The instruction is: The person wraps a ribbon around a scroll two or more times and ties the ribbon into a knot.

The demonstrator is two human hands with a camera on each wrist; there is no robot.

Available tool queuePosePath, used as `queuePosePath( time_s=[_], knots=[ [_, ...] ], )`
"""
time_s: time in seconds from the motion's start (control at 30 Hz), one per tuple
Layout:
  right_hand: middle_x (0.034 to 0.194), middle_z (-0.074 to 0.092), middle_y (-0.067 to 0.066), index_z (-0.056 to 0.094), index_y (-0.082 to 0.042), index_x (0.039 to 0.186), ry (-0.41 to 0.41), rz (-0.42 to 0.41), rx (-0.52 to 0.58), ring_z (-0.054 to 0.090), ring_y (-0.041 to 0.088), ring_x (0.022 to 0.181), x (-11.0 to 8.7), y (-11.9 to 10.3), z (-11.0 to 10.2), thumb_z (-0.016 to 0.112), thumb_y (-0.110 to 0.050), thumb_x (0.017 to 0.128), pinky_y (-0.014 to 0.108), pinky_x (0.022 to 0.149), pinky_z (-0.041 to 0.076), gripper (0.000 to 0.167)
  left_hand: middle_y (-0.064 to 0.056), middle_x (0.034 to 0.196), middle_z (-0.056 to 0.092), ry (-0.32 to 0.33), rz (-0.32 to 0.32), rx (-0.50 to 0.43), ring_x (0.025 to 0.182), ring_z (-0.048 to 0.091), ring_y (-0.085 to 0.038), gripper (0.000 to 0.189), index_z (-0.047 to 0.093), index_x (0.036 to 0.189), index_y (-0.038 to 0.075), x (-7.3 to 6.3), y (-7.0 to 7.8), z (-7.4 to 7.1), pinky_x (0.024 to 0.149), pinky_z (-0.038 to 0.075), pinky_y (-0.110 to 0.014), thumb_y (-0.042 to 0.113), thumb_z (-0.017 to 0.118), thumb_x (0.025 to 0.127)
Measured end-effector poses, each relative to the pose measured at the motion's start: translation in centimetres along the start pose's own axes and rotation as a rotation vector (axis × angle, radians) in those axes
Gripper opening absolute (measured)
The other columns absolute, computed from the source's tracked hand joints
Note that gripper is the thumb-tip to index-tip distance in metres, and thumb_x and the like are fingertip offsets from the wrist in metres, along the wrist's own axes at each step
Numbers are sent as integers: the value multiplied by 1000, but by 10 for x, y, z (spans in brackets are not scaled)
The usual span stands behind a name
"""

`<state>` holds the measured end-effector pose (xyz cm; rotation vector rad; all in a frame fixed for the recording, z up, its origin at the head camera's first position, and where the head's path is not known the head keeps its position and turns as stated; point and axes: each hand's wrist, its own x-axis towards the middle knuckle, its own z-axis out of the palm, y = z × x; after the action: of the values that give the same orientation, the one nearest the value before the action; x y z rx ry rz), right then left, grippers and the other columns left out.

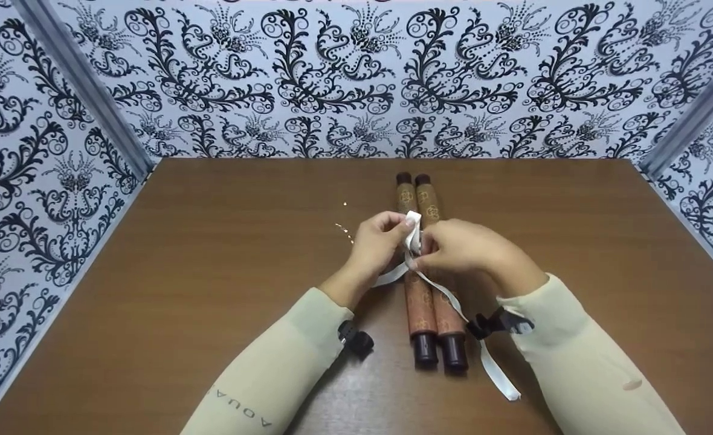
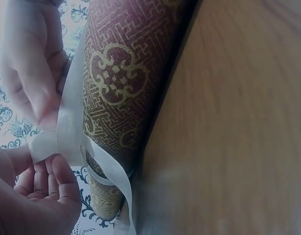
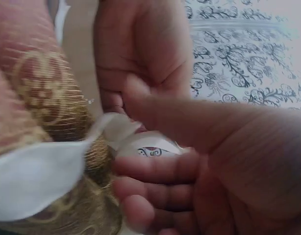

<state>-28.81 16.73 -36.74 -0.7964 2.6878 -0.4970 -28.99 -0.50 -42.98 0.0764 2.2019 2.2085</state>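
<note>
Two patterned rods like rolled scrolls [image 1: 422, 308], with dark end knobs, lie side by side on the table. A white ribbon [image 1: 447, 294] passes around them and is bunched into a loop above them. My left hand [image 1: 380, 244] pinches the top of that loop between thumb and fingers, as the left wrist view also shows. Close on the right, my right hand [image 1: 468, 248] holds the ribbon at the base of the loop with curled fingers. In the right wrist view its thumb and fingers [image 3: 160, 169] surround the ribbon, partly hiding it.
One ribbon tail [image 1: 501, 377] trails on the brown table [image 1: 211, 241] beside the near knobs. Small bright specks [image 1: 345, 231] show left of the hands. Black-and-white patterned walls [image 1: 356, 78] enclose the table at the back and sides.
</note>
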Motion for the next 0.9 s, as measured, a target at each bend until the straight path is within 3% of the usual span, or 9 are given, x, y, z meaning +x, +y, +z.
queuePosePath(
  time_s=[0.13,0.3,0.53,0.77,0.9],
  knots=[
    [83,64,2,63,-9,95,117,86,37,58,18,73,-8,1,4,78,-40,91,32,64,46,34,6,75,59,14,8,-19,66,51,-9,16,71,101,0,0,0,2,60,43,-21,16,70,99],
    [83,65,1,62,-11,98,106,160,29,58,18,71,-19,3,10,79,-47,90,32,61,45,40,6,74,58,48,29,-29,68,52,-10,15,68,102,0,0,0,1,61,43,-20,15,66,101],
    [74,65,-7,68,-22,81,64,63,-46,57,13,69,-21,-2,22,77,-50,89,32,61,44,31,5,77,60,73,39,-15,71,53,-9,16,68,106,-1,-1,1,-2,66,43,-20,15,63,103],
    [70,55,-6,62,-18,77,19,-36,-67,50,12,64,-25,0,19,75,-27,92,30,56,40,22,5,76,61,74,39,-27,69,53,-7,16,67,107,-3,1,-1,-1,64,43,-19,12,62,103],
    [72,59,-3,63,-16,80,-14,-28,-6,53,13,65,-33,9,6,74,-19,93,30,57,44,17,5,75,60,69,34,-41,68,52,-8,16,66,107,-4,2,-1,1,62,42,-19,11,61,103]
  ],
)
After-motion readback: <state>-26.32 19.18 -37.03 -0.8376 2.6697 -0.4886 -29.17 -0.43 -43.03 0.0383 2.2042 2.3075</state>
